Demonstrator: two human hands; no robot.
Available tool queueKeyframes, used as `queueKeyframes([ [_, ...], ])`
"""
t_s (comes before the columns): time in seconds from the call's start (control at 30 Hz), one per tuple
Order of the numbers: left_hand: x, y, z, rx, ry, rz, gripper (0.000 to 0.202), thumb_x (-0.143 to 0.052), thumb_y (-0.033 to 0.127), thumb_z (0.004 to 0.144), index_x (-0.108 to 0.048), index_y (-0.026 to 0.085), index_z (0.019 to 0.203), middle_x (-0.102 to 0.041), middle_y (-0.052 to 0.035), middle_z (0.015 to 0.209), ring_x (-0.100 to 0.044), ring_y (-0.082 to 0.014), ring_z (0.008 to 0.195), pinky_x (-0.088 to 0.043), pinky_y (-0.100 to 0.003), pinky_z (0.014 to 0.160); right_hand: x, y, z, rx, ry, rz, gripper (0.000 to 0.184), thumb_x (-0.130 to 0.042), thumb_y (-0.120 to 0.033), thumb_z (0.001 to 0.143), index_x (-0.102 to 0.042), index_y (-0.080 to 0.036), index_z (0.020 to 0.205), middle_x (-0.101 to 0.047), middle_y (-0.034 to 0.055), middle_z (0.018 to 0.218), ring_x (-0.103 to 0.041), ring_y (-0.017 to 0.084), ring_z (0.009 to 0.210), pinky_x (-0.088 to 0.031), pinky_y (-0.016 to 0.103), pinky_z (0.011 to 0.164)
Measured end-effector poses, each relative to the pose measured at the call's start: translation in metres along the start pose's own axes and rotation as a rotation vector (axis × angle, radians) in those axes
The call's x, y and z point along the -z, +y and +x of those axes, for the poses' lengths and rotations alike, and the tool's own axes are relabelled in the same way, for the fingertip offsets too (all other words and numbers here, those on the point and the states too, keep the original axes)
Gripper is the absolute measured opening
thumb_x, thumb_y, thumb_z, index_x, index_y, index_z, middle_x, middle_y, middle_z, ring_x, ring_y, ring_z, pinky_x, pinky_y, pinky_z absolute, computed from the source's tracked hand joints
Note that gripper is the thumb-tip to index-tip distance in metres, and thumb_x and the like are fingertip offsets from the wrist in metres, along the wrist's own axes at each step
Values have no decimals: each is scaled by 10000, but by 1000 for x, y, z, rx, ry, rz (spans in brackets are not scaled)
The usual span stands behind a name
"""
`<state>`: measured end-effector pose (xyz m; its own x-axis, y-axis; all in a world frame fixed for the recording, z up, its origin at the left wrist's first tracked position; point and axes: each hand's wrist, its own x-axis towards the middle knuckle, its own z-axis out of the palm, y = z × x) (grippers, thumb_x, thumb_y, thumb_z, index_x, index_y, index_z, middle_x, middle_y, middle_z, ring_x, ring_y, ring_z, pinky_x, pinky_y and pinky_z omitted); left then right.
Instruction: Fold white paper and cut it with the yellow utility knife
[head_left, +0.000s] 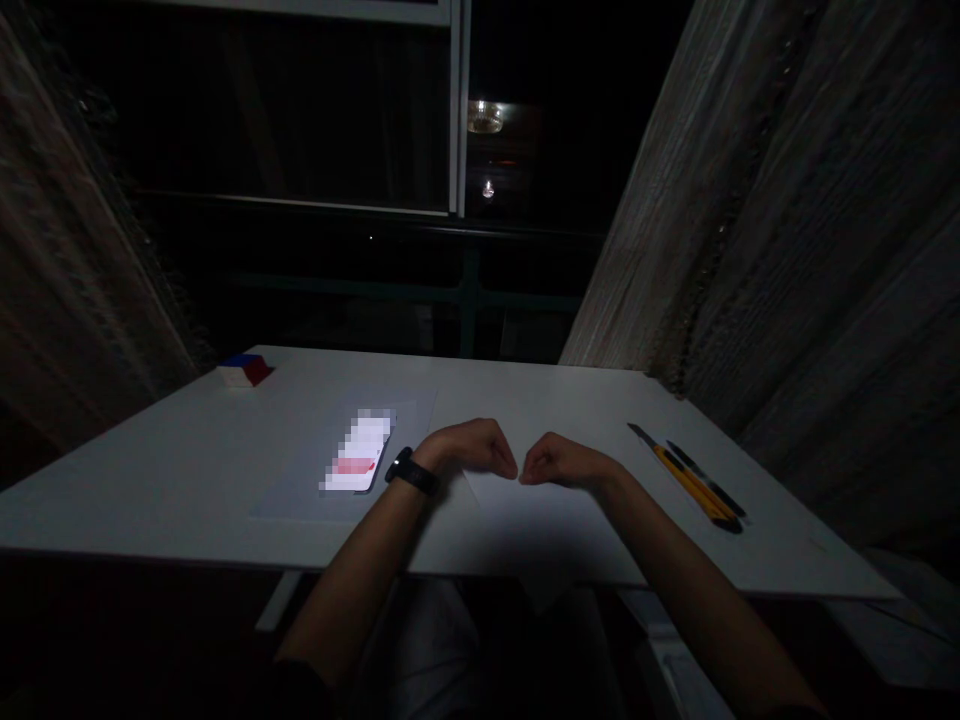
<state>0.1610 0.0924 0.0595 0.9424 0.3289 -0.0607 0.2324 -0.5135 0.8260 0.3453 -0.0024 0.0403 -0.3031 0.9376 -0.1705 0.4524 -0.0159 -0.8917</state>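
Note:
A white sheet of paper (541,515) lies at the front of the table, its near corner hanging over the edge. My left hand (478,446), with a dark band on its wrist, is closed in a pinch at the far part of this sheet. Close beside it, my right hand (559,460) is also pinched, its fingertips nearly meeting the left ones. Both seem to grip the paper, though the dim light blurs the exact contact. Left of my hands, a lit phone (360,452) rests on another pale sheet (289,498).
On the white table (172,480), a yellow utility knife (694,488) lies to the right beside a dark pen-like object (705,478). A colored puzzle cube (244,370) sits at the far left. Curtains (660,200) flank a dark window behind the table.

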Motion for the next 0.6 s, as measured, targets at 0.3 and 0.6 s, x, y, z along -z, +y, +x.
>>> queueKeyframes([
  [0.3, -4, -7, 6, -5, 85, 54, 143, -638, 105, 581, -741, 187, 635, -714, -45, 649, -643, -179, 617, -453, -226, 546, 9, 13, -3, 20, 101, 74, 210, -742, -329, 538, -720, -136, 617, -628, 7, 547, -496, 115, 535, -365, 248, 552],
  [0.6, 2, -19, 0, 48, 64, 0, 117, -686, 153, 573, -747, 183, 669, -718, -61, 678, -651, -180, 649, -452, -221, 555, 23, 31, -34, -47, 143, 58, 191, -712, -307, 577, -733, -133, 651, -633, 22, 542, -497, 119, 510, -372, 252, 526],
])
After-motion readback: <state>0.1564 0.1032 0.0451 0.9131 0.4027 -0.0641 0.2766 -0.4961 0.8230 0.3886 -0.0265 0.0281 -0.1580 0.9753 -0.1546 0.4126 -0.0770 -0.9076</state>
